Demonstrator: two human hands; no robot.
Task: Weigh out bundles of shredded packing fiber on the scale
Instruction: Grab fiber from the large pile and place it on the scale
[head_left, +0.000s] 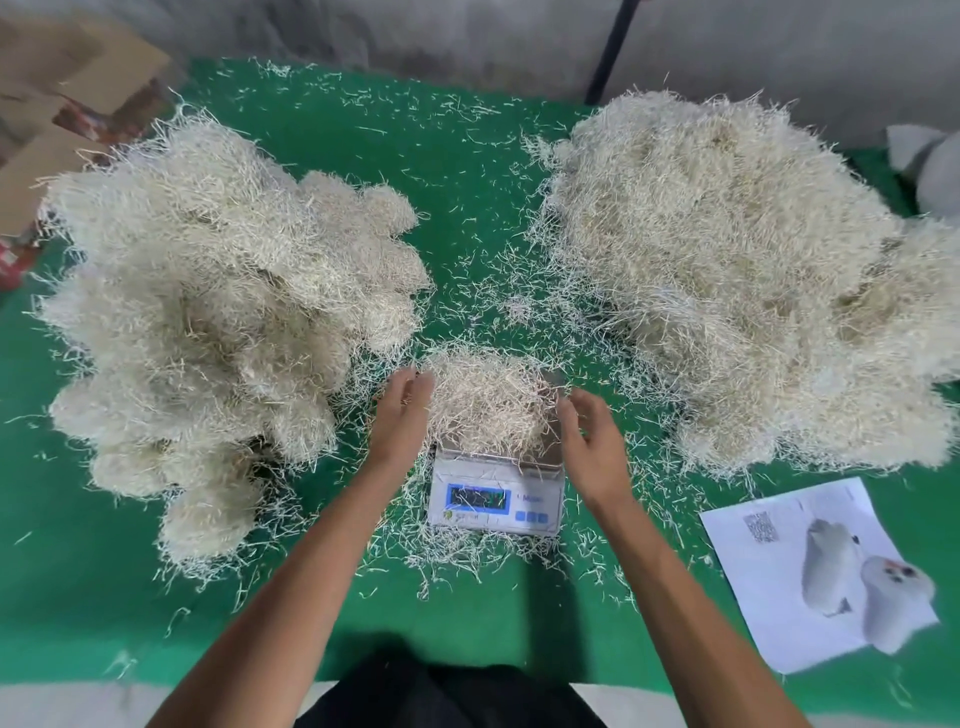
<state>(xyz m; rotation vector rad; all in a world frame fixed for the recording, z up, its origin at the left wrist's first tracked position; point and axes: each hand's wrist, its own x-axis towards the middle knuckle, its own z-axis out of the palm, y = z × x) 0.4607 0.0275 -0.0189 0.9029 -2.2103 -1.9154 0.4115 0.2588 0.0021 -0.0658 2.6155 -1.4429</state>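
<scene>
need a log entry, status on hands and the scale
Left hand and right hand open, flanking fiber bundle on scale. Readout blurred. Nothing blocking.

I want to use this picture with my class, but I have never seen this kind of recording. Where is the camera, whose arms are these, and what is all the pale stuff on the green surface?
The one picture comes from a camera worn on a person's head, looking down at their own bare arms. No machine is involved.

On the green surface stands a small digital scale with a bundle of shredded packing fiber on its plate. The left hand and right hand sit at either side of that bundle with relaxed fingers; neither has a grip on anything.

To the left lies a heap of rounded bundles; to the right, a big loose pile. A printed sheet lies at the lower right, cardboard at the upper left. The scale's reading is too blurred to read.
</scene>
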